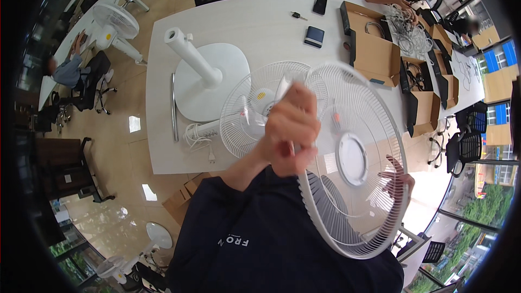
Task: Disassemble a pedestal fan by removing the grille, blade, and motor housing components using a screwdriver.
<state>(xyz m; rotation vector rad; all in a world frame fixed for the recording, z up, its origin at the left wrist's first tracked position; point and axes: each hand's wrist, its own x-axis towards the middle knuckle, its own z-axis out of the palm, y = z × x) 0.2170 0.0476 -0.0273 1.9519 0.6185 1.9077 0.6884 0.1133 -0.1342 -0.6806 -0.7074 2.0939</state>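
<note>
Gripping a fan grille (353, 159) beside a white table (260, 28) on glossy tiles (122, 157): left hand (293, 133), right hand (400, 179).

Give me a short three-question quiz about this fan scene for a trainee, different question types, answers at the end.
1. Which of the person's hands shows through the wires of the raised fan grille?
2. True or false: in the picture, the silver rod lies to the left of the white fan base.
3. Fill in: the white cord ends in a ____.

Key: 1. The right hand. 2. True. 3. Plug.
</note>
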